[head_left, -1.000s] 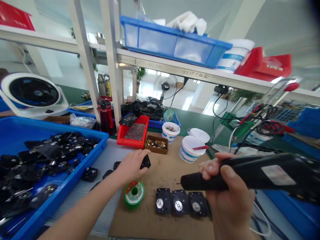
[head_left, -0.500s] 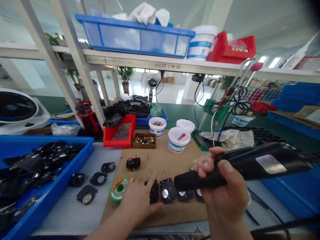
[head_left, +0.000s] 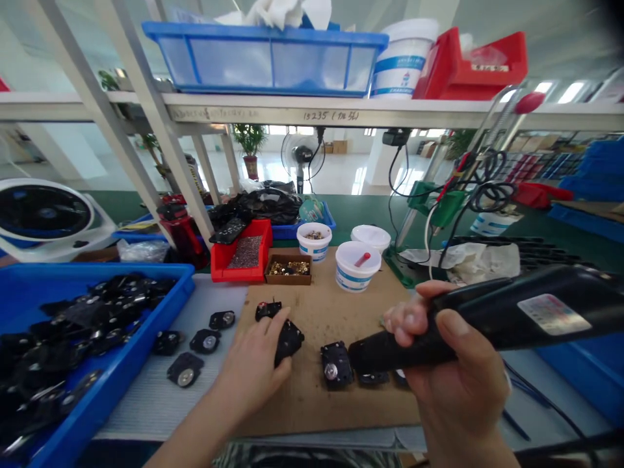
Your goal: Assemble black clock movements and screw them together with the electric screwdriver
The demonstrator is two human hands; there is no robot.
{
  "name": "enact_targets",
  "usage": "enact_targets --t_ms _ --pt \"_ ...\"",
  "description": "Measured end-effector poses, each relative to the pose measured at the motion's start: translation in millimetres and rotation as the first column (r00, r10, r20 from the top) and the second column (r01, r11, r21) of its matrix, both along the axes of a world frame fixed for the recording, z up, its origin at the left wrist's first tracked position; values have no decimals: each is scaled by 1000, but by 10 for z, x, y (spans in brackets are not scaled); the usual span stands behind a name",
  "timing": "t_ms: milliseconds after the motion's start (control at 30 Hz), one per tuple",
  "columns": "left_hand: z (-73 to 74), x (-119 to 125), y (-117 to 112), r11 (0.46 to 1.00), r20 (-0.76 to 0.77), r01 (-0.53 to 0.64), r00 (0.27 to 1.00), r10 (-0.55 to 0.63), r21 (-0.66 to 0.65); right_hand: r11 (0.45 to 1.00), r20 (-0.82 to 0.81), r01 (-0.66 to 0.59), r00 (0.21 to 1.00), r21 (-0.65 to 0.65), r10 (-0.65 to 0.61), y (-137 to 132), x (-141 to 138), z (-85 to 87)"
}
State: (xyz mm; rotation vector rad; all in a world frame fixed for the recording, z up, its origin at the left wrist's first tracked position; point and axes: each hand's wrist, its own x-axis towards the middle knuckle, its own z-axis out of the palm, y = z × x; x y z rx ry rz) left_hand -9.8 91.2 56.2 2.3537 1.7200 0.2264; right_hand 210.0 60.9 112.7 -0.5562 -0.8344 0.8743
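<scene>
My left hand (head_left: 256,361) is closed round a small black plastic part (head_left: 289,340), lifted or tilted over the brown cardboard mat (head_left: 302,409). Just beyond my fingers sits another black part with a red spot (head_left: 267,310). My right hand (head_left: 446,348) grips a long black handheld tool (head_left: 517,309) with a silver label, its narrow end pointing left. Below that end lies a square black part with a metal disc (head_left: 336,366); a further black part (head_left: 373,377) is partly covered by the tool.
At left, a blue bin (head_left: 121,377) holds many black parts, with several loose parts (head_left: 186,370) beside it. Behind stand a red bin of small pieces (head_left: 266,250), a brass-fittings box (head_left: 289,270) and white tubs (head_left: 357,266). A shelf (head_left: 273,112) crosses above.
My left hand has closed on one black part and drawn it away from the row, up and left. The green-rimmed reel is now out of sight. My right hand still holds the tool.
</scene>
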Motion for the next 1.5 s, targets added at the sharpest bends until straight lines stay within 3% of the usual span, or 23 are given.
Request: enact_targets --t_ms 100,233,500,767,933,1067,1367,1500 --pt "105 -421 -13 997 77 -75 994 73 26 999 16 -43 999 3 43 27 -95 2" --pt "42 -760 -101 992 161 -122 980 116 27 992 31 -127 991 -18 127 108 -316 -24" --pt "-356 -840 -193 997 440 -60 897 36 41 924 96 -381 919 -38 383 425 -1048 -31" --pt "-826 -794 -158 999 786 -33 618 -7 35 836 183 -508 819 -210 544 592 -1786 -33" --pt "-930 -730 -184 999 879 -39 475 34 -17 828 249 -503 793 -247 556 636 -1900 -101" --pt "-944 -718 -191 998 912 -41 407 52 -39 832 284 -488 785 -264 550 644 -1914 -131" --pt "-973 -727 -186 997 897 -42 437 71 -59 844 348 -426 776 -326 526 571 -1966 -62" --pt "-960 -729 -181 998 891 -42 449 65 -51 849 347 -443 778 -288 524 562 -1965 -72"
